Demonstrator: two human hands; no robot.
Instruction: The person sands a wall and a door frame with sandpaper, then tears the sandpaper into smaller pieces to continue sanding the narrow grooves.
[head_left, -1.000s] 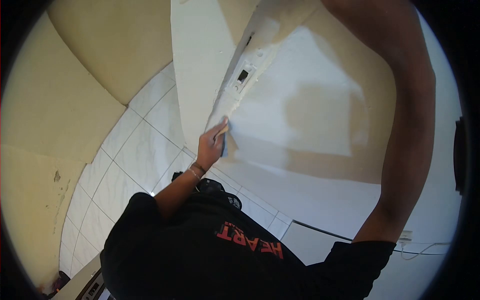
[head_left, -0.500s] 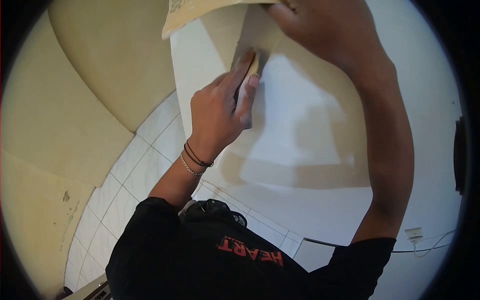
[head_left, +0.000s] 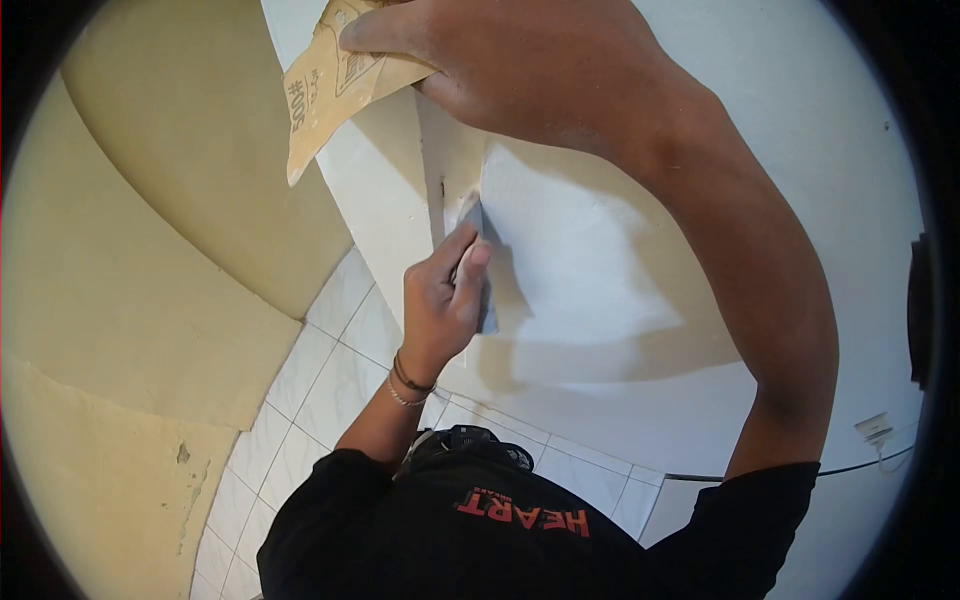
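Observation:
My right hand (head_left: 420,45) pinches a tan sandpaper sheet (head_left: 325,95), its printed back marked "500#" showing and one corner hanging down. Below it, my left hand (head_left: 442,300) is closed round a narrow, flat grey piece that looks like folded sandpaper (head_left: 488,318). Its upper end lies against the white wall (head_left: 580,270), beside a recessed corner strip. A small dark slot or chip (head_left: 442,188) shows in that corner just above my left hand. My right thumb and fingertips are partly hidden by the sheet.
A white projecting edge (head_left: 370,190) runs along the corner. Cream walls (head_left: 130,290) with peeling patches stand to the left, above white floor tiles (head_left: 300,385). A white plug or socket (head_left: 874,428) with a cable is on the right. A dark object (head_left: 918,310) sits at the far right.
My left hand has moved down in view with the grey piece. My right hand has come left and lower, bringing more of the printed sheet into view. The camera view has shifted.

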